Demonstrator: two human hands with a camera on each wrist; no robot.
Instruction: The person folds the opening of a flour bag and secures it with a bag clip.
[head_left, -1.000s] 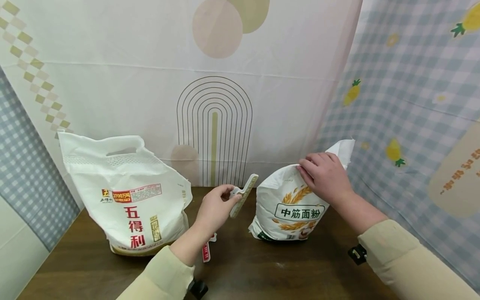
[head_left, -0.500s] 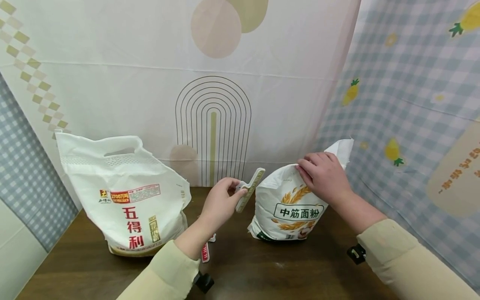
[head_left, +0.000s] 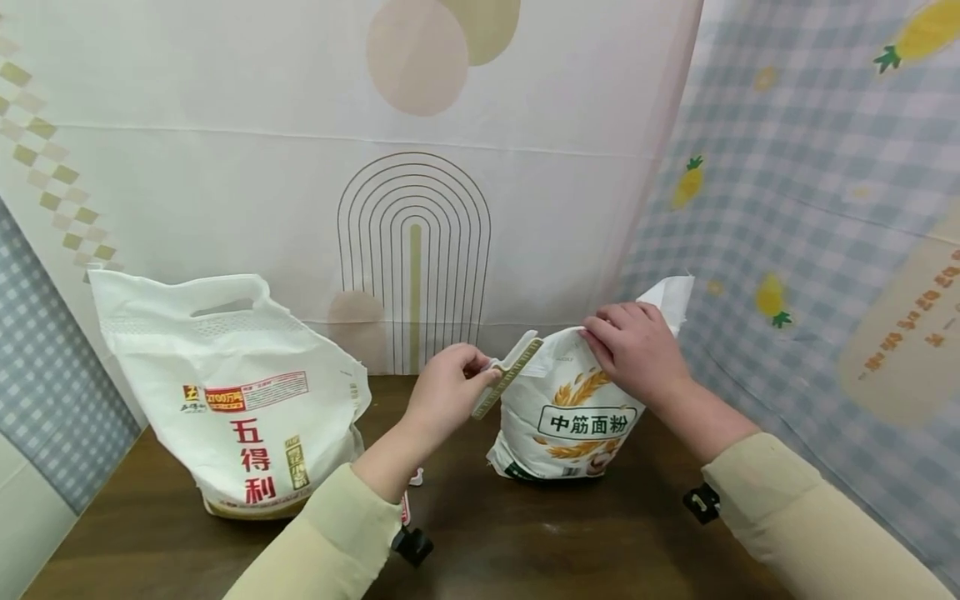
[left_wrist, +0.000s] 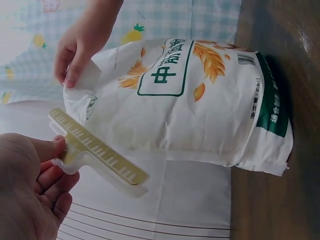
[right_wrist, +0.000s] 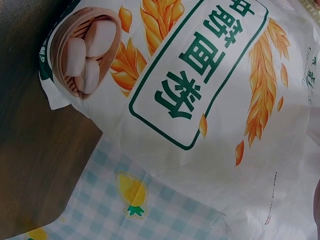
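Observation:
Between thumb and fingers, my left hand pinches a bag sealing clip with a gold, ridged bar and a white back. In the left wrist view the clip lies slanted, its white back half showing a little apart from the gold bar. The clip overlaps the upper left corner of a white flour bag with wheat ears and green lettering. My right hand grips that bag's folded top edge. The bag's printed front fills most of the right wrist view, where only a sliver of the hand shows.
A larger white flour bag with red lettering and a cut-out handle stands at the left. A red and white piece lies on the brown table, partly behind my left forearm. Cloth hangings close off the back and sides.
My left hand has moved the clip right and slightly up, from beside the bag to overlapping its upper left corner. The right hand keeps its grip; the view has shifted slightly.

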